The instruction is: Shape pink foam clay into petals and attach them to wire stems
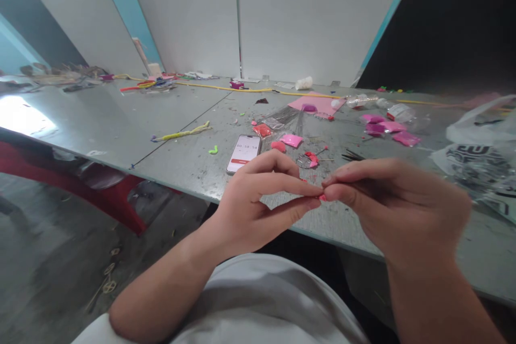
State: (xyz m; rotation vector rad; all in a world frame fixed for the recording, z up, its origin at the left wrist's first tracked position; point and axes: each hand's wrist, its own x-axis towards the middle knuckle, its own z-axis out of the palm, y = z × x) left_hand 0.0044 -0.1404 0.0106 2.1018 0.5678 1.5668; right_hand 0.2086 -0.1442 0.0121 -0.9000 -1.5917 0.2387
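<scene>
My left hand [264, 199] and my right hand [387, 201] meet fingertip to fingertip just above the near edge of the grey table [181, 118]. Both are closed in a pinch on a tiny red piece [322, 197], which is mostly hidden between the fingers. Just beyond the hands lie a small red and pink flower-like piece on thin wire [310, 159], a red lump [278, 145] and a pink packet [291, 140]. A phone [243, 153] showing a timer lies face up to the left of them.
A pink sheet [316, 103], pink packets [387, 126], a bundle of thin wires [282, 115], a plastic bag [484, 156] at the right, yellow and green pipe cleaners [181, 133] and clutter along the back. White panels stand behind. A red chair [80, 183] sits left, below the table.
</scene>
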